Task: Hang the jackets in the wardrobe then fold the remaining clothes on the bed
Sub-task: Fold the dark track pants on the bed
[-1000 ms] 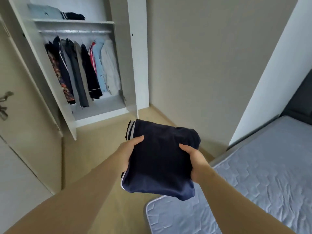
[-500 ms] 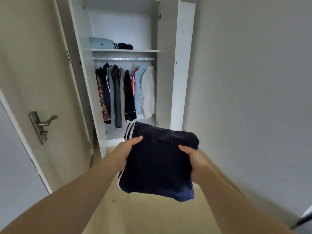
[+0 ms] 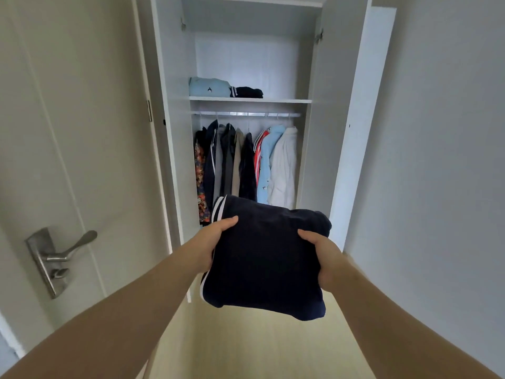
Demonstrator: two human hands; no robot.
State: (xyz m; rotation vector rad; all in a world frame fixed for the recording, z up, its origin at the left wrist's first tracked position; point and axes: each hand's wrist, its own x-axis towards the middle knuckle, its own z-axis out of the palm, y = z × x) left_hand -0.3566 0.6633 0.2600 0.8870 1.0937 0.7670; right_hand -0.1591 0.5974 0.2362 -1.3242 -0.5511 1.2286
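Folded navy garment [image 3: 265, 258], white-striped edge, held mid-air in front of open wardrobe [image 3: 169, 132], hiding hems of hanging jackets [image 3: 246, 165]. Left hand [image 3: 216, 242] and right hand [image 3: 319, 255] clamp opposite edges, thumbs on top. Shelf [image 3: 273, 100] holds two folded items: light blue top [image 3: 209, 87], dark piece [image 3: 247, 92]. One rail [image 3: 246, 114]; jackets packed tight, count unclear. Room door, one handle [image 3: 65, 253], at left.

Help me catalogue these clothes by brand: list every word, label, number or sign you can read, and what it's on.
None can be read.
The folded light blue garment on the white wardrobe shelf bears one small dark mark, too small to read.
The folded navy garment with white stripes shows no label.
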